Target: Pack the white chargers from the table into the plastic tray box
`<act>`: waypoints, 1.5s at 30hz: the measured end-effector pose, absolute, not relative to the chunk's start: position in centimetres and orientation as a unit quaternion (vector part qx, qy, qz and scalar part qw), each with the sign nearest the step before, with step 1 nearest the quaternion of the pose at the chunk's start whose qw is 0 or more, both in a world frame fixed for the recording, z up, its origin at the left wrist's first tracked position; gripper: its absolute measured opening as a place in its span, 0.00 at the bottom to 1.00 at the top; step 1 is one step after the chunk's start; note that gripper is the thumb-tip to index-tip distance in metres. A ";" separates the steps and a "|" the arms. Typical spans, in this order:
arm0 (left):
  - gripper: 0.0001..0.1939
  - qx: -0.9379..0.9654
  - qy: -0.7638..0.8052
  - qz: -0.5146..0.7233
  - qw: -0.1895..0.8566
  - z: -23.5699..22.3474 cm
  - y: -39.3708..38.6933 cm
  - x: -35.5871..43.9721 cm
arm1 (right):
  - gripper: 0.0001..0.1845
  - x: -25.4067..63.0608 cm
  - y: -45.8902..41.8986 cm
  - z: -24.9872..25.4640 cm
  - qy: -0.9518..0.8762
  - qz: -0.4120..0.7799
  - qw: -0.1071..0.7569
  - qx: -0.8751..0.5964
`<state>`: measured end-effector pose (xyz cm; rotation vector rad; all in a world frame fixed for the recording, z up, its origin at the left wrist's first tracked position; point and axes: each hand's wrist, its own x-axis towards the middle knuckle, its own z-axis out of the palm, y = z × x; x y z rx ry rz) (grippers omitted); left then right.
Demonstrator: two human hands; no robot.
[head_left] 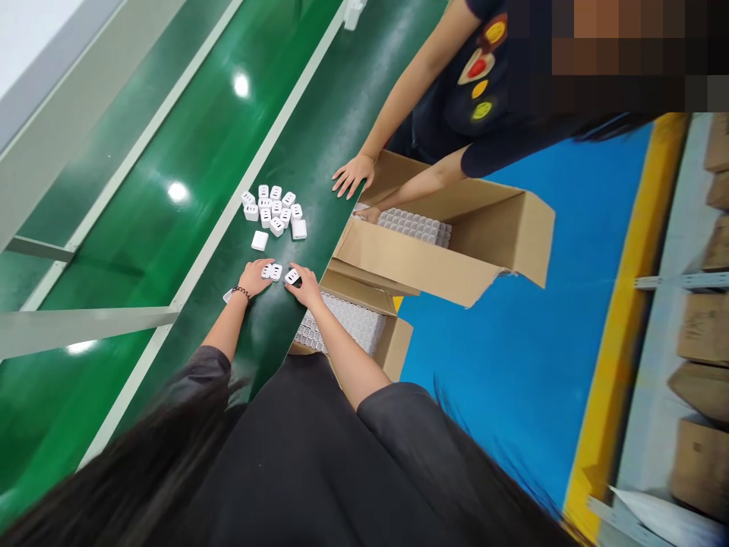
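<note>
Left hand [256, 278] curls around white slotted plastic cube [266, 271]; right hand [307, 287] pinches matching cube [291, 276] near green surface's [312, 144] right edge.

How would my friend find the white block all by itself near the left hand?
On the green bench, find the cluster of white blocks. From there, look toward the person's left hand: one lone white block lies in the gap. Its upward face looks plain, while most blocks in the cluster show dark slots.

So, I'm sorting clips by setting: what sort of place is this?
Likely a factory or warehouse work area: white plug-like blocks on a green worktop, open cartons beside it, and boxes on shelving.
</note>
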<state>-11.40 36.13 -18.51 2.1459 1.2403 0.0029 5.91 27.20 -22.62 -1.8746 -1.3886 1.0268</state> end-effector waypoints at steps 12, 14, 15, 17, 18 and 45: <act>0.24 0.824 0.469 -0.011 0.317 -19.0 35.7 -11.2 | 0.27 5.5 27.7 -22.5 -0.515 0.369 0.303 -0.712; 0.24 0.823 0.472 -0.016 0.316 -19.0 35.5 -11.1 | 0.31 5.5 27.3 -22.4 -0.504 0.372 0.302 -0.718; 0.23 0.822 0.475 -0.019 0.315 -19.0 35.3 -11.1 | 0.32 5.4 27.1 -22.4 -0.502 0.374 0.300 -0.719; 0.23 0.818 0.484 -0.025 0.309 -18.8 34.7 -11.2 | 0.30 5.3 26.8 -22.3 -0.500 0.377 0.294 -0.722; 0.23 0.816 0.490 -0.028 0.306 -18.7 34.4 -11.2 | 0.27 5.2 26.6 -22.3 -0.498 0.376 0.289 -0.726; 0.49 0.844 0.368 -0.174 0.350 -15.1 33.2 -13.4 | 0.35 5.1 22.6 -21.8 -0.509 0.494 0.256 -0.657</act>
